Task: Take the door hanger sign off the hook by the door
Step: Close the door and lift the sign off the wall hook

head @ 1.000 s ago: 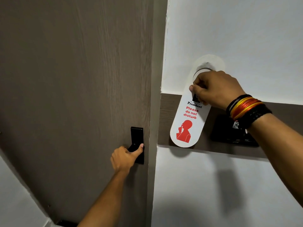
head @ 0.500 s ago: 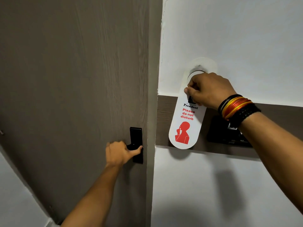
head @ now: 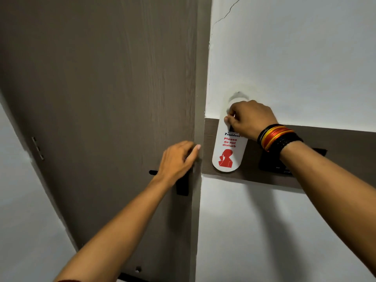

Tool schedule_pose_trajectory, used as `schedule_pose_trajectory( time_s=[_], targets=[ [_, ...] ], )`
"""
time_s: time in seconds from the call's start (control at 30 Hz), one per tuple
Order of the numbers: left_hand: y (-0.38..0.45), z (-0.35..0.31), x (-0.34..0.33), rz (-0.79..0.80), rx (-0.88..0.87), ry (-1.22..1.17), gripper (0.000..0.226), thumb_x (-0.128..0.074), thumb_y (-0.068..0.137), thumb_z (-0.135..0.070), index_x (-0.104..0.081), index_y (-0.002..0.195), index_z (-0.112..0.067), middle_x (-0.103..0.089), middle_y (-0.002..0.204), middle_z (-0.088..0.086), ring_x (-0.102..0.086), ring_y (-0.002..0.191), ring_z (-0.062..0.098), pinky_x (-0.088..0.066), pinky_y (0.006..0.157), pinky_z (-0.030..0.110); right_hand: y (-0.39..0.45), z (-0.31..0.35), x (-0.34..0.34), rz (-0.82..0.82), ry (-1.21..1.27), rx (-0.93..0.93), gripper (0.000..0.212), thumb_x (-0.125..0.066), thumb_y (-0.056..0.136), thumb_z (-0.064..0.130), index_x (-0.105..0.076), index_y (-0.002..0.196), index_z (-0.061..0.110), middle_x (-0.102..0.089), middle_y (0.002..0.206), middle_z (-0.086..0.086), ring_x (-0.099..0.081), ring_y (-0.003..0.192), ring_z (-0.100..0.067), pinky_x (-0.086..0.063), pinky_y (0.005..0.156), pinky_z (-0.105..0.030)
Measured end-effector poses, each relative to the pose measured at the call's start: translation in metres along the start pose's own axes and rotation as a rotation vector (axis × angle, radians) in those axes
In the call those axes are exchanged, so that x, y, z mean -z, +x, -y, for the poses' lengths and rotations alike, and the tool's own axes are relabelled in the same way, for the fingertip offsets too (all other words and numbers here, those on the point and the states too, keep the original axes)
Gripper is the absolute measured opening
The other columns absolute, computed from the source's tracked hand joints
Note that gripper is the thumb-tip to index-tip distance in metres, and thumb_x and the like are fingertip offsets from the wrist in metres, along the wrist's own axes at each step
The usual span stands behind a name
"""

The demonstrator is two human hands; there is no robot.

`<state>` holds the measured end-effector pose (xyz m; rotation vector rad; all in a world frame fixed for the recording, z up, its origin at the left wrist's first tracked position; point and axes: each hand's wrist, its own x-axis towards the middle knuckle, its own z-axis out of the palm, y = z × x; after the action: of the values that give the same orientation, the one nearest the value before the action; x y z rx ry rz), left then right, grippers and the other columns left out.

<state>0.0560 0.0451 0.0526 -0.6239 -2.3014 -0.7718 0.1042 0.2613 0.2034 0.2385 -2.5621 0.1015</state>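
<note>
From the head view, the one there is, the right hand (head: 251, 119) is closed around the upper part of the door hanger sign (head: 228, 147), its fingers (head: 229, 119) pinching the card just above the printed lettering; the sign hangs against the wall (head: 295, 58) to the right of the door (head: 101, 98), its lower half lying over a dark wooden band (head: 335, 143) that runs across the wall; the hook itself is hidden behind the knuckles, with only a grey smudge of shadow showing above them, so I cannot tell whether the loop is on it or already free. I take this to be the lifting step: the grip looks made, and the card seems not yet carried away from the wall; the next move, I judge, calls for raising the top clear of the hook and then drawing it outward, gently, since thin card would bend or tear if tugged straight down.

The left hand (head: 179, 157) holds nothing; its fingers are loosely spread at the door's edge, above the black handle (head: 182, 186), blurred.

Counted: one sign; two hands; one door; one handle; one dark fitting (head: 272, 162) on the band behind the right wrist; a stack of bangles (head: 278, 137) on that wrist, too many to separate.
</note>
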Motion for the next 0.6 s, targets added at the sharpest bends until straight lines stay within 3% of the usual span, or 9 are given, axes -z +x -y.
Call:
schedule_pose_trajectory(
  time_s=[0.1,0.2,0.27,0.37,0.5,0.6],
  targets=[
    [0.005,-0.035,0.003,0.082,0.043,-0.346,0.03,-0.051,0.109,-0.042,-0.071,0.116,-0.021,-0.075,0.109,-0.004,-0.072,0.095,0.01,-0.062,0.081,0.031,-0.006,0.017,0.0,-0.007,0.023,0.049,0.028,-0.055,0.1,0.039,-0.072,0.099,0.017,-0.075,0.095,-0.007,-0.068,0.086,-0.029,-0.045,0.068,-0.034],
    [0.006,-0.049,-0.002,0.109,0.194,-0.692,0.027,-0.054,0.109,-0.03,-0.072,0.124,-0.015,-0.081,0.118,0.004,-0.08,0.104,0.017,-0.067,0.089,0.042,-0.016,0.019,0.001,-0.046,0.094,0.046,0.025,-0.056,0.099,0.04,-0.072,0.1,0.021,-0.076,0.093,-0.002,-0.07,0.084,-0.026,-0.05,0.069,-0.034],
    [0.003,-0.056,-0.006,0.125,0.247,-0.79,0.027,-0.054,0.11,-0.026,-0.072,0.122,-0.01,-0.082,0.115,0.008,-0.08,0.101,0.02,-0.067,0.083,0.041,-0.034,0.004,0.0,-0.151,0.338,-0.028,0.017,-0.061,0.095,0.038,-0.071,0.096,0.025,-0.077,0.083,0.004,-0.072,0.074,-0.019,-0.058,0.072,-0.037],
    [-0.001,-0.068,-0.011,0.151,0.322,-0.887,0.027,-0.052,0.111,-0.023,-0.071,0.122,-0.007,-0.083,0.111,0.013,-0.075,0.079,0.022,-0.064,0.063,0.029,-0.077,-0.032,-0.01,-0.342,0.736,-0.25,0.009,-0.071,0.09,0.031,-0.072,0.096,0.024,-0.074,0.078,0.004,-0.07,0.063,-0.017,-0.06,0.065,-0.037],
    [-0.007,-0.101,-0.044,0.218,0.329,-0.9,0.027,-0.052,0.111,-0.021,-0.071,0.117,-0.003,-0.08,0.108,0.023,-0.069,0.074,0.024,-0.063,0.062,0.029,-0.143,-0.082,-0.035,-0.149,0.944,-0.472,0.02,-0.071,0.094,0.022,-0.072,0.113,0.015,-0.076,0.099,-0.007,-0.068,0.055,-0.014,-0.055,0.047,-0.028],
    [-0.021,-0.148,-0.083,0.291,0.299,-0.912,0.028,-0.051,0.111,-0.016,-0.07,0.114,0.004,-0.077,0.11,0.029,-0.07,0.082,0.027,-0.061,0.06,0.027,-0.186,-0.122,-0.039,-0.089,0.972,-0.543,0.01,-0.066,0.098,0.017,-0.073,0.104,0.014,-0.077,0.096,-0.013,-0.065,0.059,-0.02,-0.053,0.046,-0.029]
  ],
)
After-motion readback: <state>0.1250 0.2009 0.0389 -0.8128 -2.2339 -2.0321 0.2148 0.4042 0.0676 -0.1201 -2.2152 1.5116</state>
